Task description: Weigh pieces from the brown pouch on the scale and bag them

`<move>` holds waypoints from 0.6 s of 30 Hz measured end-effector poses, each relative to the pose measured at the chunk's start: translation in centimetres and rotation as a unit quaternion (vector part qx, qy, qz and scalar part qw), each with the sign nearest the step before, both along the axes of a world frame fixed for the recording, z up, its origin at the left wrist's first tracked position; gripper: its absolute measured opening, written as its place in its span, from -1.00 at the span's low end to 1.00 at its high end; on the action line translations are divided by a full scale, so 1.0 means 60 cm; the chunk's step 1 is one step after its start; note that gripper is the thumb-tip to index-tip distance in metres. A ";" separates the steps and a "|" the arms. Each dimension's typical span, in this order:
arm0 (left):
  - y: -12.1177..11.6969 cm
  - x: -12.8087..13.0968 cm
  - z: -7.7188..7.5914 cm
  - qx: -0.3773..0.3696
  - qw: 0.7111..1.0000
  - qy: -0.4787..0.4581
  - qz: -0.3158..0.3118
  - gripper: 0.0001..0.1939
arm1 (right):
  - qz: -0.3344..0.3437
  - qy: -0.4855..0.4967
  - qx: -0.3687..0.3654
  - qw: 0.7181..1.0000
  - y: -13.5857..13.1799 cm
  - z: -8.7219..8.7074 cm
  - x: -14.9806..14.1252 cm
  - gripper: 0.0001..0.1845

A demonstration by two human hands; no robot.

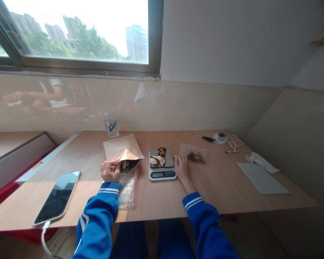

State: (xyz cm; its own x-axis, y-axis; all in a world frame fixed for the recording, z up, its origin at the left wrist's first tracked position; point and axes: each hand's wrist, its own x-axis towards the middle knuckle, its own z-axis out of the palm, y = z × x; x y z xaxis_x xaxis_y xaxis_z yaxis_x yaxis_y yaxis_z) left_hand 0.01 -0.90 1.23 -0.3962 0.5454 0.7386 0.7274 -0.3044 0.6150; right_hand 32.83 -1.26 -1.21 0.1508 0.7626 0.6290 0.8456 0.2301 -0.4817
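Observation:
My left hand is closed on the open mouth of a brown paper pouch that lies on the wooden table; dried slices show inside its opening. A small digital kitchen scale stands right of the pouch with several dried slices on its metal plate. My right hand rests on the table beside the scale's right edge, fingers stretched out toward a clear zip bag holding dark pieces. Both arms wear blue sleeves with white stripes.
An empty clear zip bag lies under my left wrist. A smartphone on a cable sits at the front left. A water bottle stands at the back. A screwdriver, a small round device, a white sheet and a cloth lie at right.

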 end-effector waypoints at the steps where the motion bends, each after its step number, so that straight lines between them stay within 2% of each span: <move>1: 0.000 0.000 0.000 -0.007 1.000 0.000 0.002 -0.74 | -0.012 -0.002 0.000 1.000 0.000 -0.001 0.000 -0.64; 6: 0.002 -0.002 0.005 -0.058 0.997 -0.001 0.056 -0.76 | -0.038 0.015 -0.002 0.999 -0.001 -0.002 0.001 -0.75; 11: 0.005 0.000 0.015 -0.119 0.981 -0.028 0.150 -0.82 | -0.138 0.006 -0.018 0.990 -0.009 0.005 0.003 -0.76; 13: 0.006 0.003 0.020 -0.144 0.973 -0.038 0.176 -0.83 | -0.158 -0.008 -0.026 0.987 -0.012 0.009 0.004 -0.75; 15: 0.005 0.010 0.029 -0.158 0.969 -0.031 0.185 -0.81 | -0.172 -0.018 -0.027 0.985 -0.014 0.012 0.004 -0.76; 18: -0.014 0.026 0.055 -0.141 0.976 0.021 0.165 -0.67 | -0.190 -0.014 -0.020 0.982 -0.014 0.016 0.003 -0.77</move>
State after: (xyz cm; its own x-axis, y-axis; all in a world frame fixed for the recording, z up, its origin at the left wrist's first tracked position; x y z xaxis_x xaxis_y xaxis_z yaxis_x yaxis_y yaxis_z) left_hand 1.58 -1.72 4.54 -0.5575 0.5764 0.5975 0.7836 0.1277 0.6080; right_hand 33.00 -2.13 -0.27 0.4119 0.6797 0.6069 0.8796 -0.1226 -0.4596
